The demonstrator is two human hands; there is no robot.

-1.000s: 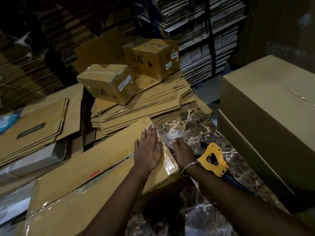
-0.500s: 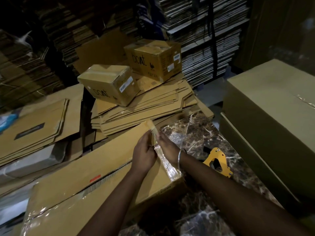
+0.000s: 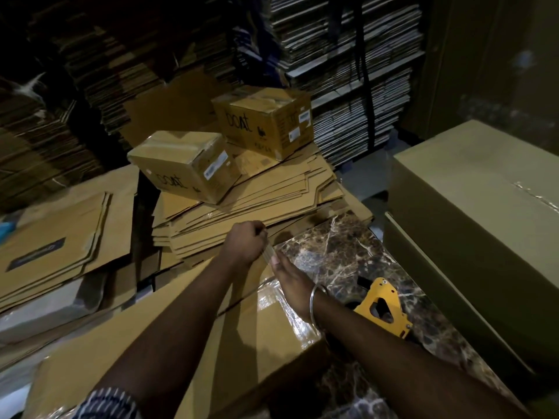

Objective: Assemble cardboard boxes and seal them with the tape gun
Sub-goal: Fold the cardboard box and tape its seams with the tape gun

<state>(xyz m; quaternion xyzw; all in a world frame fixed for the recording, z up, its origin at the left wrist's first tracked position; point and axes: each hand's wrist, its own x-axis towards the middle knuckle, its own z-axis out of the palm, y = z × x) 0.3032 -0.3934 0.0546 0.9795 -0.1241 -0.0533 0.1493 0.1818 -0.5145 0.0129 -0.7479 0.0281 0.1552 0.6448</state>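
A long brown cardboard box lies in front of me on the marble table, with glossy clear tape over its right end. My left hand is curled at the box's far corner and pinches a strip of clear tape that rises from the box. My right hand rests flat with straight fingers along the taped right edge, just below the strip. The yellow tape gun lies on the table to the right of my right wrist, held by no hand.
Two sealed small boxes sit on a pile of flat cardboard behind the table. More flat sheets lie at the left. A large closed carton stands at the right. Shelves of stacked cardboard fill the back.
A second ago both hands pressed flat on the box's taped end. They moved to the far corner, and now the left hand pinches the tape strip while the right lies along the edge.
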